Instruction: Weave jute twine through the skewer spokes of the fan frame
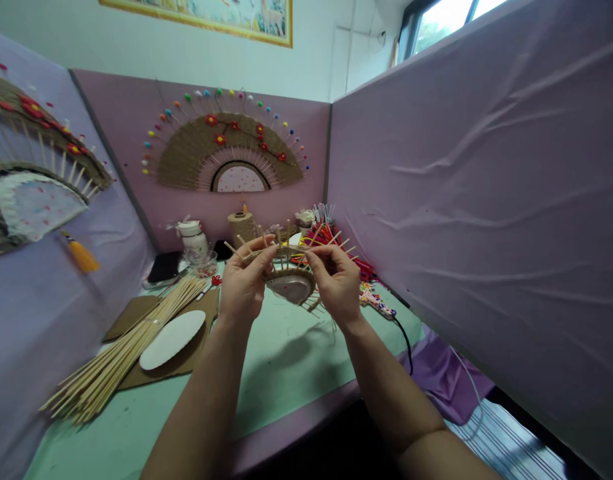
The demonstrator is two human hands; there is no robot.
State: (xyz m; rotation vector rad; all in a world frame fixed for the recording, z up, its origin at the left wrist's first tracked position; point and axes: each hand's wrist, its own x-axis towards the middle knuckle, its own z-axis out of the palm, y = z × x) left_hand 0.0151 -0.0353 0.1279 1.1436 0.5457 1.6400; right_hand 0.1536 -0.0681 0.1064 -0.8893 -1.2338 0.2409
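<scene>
A small half-made fan of thin wooden sticks, wound with jute twine around a pale half-disc, is held up above the green table. My left hand grips its left side, fingers pinched around the sticks. My right hand pinches the sticks and twine on its right side. A loose twine end hangs below the fan. Parts of the fan are hidden behind my fingers.
A bundle of long wooden skewers and a white oval disc on brown cardboard lie at left. A twine spool, jar and coloured sticks stand at the back. Finished fans hang on the pink partitions. A black cable runs off the right edge.
</scene>
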